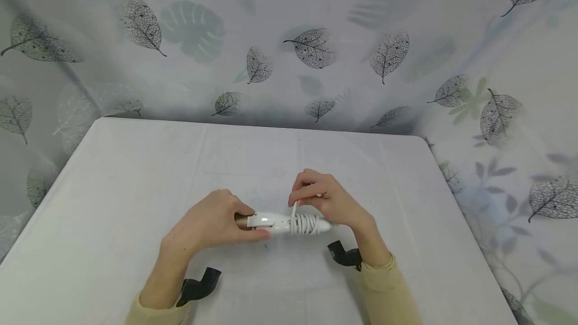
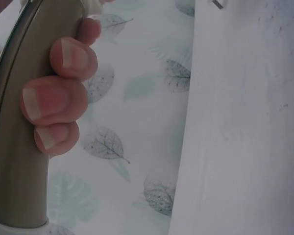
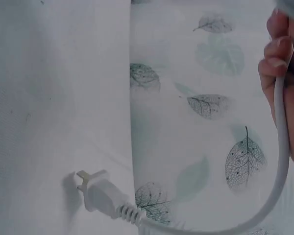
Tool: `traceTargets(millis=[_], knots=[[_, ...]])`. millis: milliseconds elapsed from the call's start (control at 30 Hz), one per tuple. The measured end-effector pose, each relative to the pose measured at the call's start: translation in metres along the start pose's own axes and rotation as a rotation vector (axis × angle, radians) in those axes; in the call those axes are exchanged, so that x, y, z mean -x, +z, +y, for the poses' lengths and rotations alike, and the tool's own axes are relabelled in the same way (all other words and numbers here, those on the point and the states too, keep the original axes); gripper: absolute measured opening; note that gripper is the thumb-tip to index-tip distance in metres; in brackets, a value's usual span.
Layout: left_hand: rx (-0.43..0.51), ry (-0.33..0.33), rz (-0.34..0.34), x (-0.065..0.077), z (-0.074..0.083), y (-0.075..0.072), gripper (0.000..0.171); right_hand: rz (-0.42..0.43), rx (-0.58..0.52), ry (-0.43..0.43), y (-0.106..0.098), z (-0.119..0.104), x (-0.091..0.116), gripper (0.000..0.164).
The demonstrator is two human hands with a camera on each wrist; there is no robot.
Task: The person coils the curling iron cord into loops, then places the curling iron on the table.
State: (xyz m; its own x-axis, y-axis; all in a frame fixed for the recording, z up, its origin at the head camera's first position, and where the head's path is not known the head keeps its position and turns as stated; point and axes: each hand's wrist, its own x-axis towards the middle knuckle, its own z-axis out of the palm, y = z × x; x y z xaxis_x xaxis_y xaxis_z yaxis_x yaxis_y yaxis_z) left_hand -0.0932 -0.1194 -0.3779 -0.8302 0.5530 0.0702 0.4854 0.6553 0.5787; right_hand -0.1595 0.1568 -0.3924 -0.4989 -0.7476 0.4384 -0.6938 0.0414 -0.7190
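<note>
A white curling iron [image 1: 275, 220] with a brown-gold barrel [image 2: 22, 122] is held level above the white table. My left hand [image 1: 209, 222] grips it by the barrel, fingers curled round. White power cord [image 1: 306, 224] lies in several coils about the handle, at the right end of the iron. Just above those coils, my right hand [image 1: 331, 197] pinches a length of the cord between thumb and fingers. In the right wrist view the cord [image 3: 281, 127] runs down from the fingers and loops to a white plug [image 3: 103, 196] with its pins showing.
A white cloth covers the table [image 1: 149, 174]. Behind it and along the sides hangs a leaf-patterned curtain [image 1: 280, 24]. A black curved piece [image 1: 200, 285] sits at the left wrist, and another black piece [image 1: 343, 254] at the right wrist.
</note>
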Motion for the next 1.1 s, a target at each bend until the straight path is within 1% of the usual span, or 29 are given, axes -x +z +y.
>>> traceTargets(millis=[100, 167, 233, 300, 400, 467, 533, 600, 700, 767, 933, 1000, 1100], knots=[[0.088, 0.040, 0.001, 0.001, 0.005, -0.001, 0.037, -0.018, -0.226, 0.036, -0.003, 0.003, 0.003, 0.023], [0.136, 0.073, 0.023, 0.001, 0.008, -0.001, 0.037, -0.004, -0.309, 0.063, -0.003, 0.004, 0.003, 0.023], [0.166, 0.091, 0.069, 0.001, 0.009, -0.002, 0.037, 0.026, -0.329, 0.073, -0.002, 0.005, 0.001, 0.020], [0.162, 0.106, 0.139, 0.001, 0.008, -0.002, 0.040, 0.063, -0.306, 0.080, 0.002, 0.005, -0.001, 0.016], [0.133, 0.131, 0.267, 0.000, 0.006, -0.003, 0.046, 0.115, -0.185, 0.065, 0.010, 0.009, -0.003, 0.015], [0.076, 0.142, 0.348, -0.001, 0.004, -0.003, 0.050, 0.152, -0.098, 0.084, 0.017, 0.012, -0.003, 0.016], [0.014, 0.132, 0.419, -0.002, 0.003, -0.002, 0.049, 0.186, 0.031, 0.134, 0.023, 0.014, -0.003, 0.020], [-0.049, 0.108, 0.468, -0.002, 0.002, -0.001, 0.049, 0.205, 0.135, 0.182, 0.029, 0.014, -0.003, 0.016], [-0.102, 0.066, 0.511, -0.003, 0.001, 0.000, 0.048, 0.216, 0.318, 0.196, 0.034, 0.011, -0.004, 0.007], [-0.128, 0.041, 0.528, -0.003, 0.000, -0.001, 0.049, 0.206, 0.410, 0.158, 0.036, 0.009, -0.006, 0.002], [-0.207, -0.028, 0.572, -0.003, -0.005, -0.003, 0.046, 0.149, 0.588, 0.075, 0.038, 0.007, -0.010, 0.005], [-0.240, -0.059, 0.591, -0.003, -0.008, -0.004, 0.046, 0.128, 0.642, 0.052, 0.040, 0.005, -0.012, 0.007], [-0.252, -0.136, 0.617, -0.004, -0.012, -0.002, 0.050, 0.111, 0.708, 0.036, 0.042, 0.001, -0.014, 0.006]])
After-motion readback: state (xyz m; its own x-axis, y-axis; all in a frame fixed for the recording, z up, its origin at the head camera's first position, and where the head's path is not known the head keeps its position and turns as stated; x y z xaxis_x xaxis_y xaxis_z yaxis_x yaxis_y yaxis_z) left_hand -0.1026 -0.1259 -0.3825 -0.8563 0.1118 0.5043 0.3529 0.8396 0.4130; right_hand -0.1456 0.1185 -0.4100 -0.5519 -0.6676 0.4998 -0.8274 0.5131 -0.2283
